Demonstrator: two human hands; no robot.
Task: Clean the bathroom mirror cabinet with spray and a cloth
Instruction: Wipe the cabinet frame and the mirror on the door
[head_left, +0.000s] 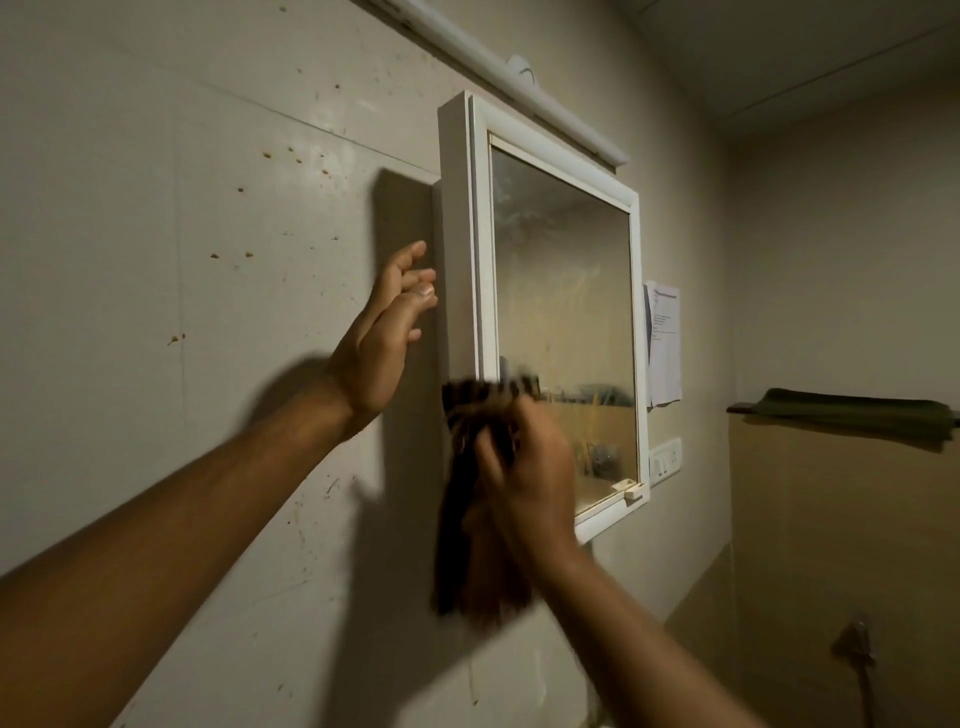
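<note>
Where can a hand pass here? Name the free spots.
Free: wall left of the cabinet, above the left hand; mirror above the cloth. Crowded: lower left corner, right hand and cloth; right edge, paper and switch.

- The white-framed mirror cabinet (459, 234) hangs on a speckled beige wall (156, 260); its smeared mirror glass (566, 312) faces right of the camera.
- The left grip (384, 332), a bare hand with straight fingers, is at the cabinet's left side panel, thumb tip at its edge.
- The right grip (530, 467), blurred, clutches a dark brown cloth (467, 545) over the cabinet's lower left corner; the cloth hangs below it.
- A long white tube light (519, 78) runs above the cabinet's top edge.
- A printed white paper sheet (665, 343) and a white switch plate (666, 460) sit just beside the right edge.
- A folded dark green towel (852, 415) lies on a ledge further right.
</note>
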